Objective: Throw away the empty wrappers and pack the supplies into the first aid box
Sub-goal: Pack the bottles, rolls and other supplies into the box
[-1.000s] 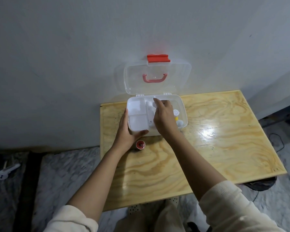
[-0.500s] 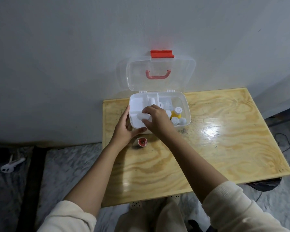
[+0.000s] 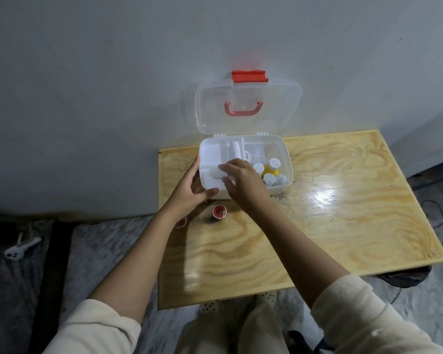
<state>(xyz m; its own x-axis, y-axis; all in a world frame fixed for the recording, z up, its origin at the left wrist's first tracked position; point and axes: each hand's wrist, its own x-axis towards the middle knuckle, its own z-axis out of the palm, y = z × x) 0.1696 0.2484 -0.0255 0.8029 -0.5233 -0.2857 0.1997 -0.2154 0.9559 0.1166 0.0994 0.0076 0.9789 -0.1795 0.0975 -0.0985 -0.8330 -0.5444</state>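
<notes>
1. Head view: a first aid box sits open at the far edge of a wooden table, just above the middle of the frame; its clear lid stands upright against the wall, with a red latch on top.
2. Left hand grasps the box's near left corner; its fingers lie along the left wall and its thumb presses the front wall.
3. Right hand reaches into the box from the front; its curled fingers grasp a white roll in the near left compartment.
4. Small bottles stand upright in the right compartment; a yellow bottle with a white cap stands among white-capped ones.
5. A small red-topped pot stands on the table just in front of the box, between the two wrists; a second red thing shows partly behind the left wrist.
</notes>
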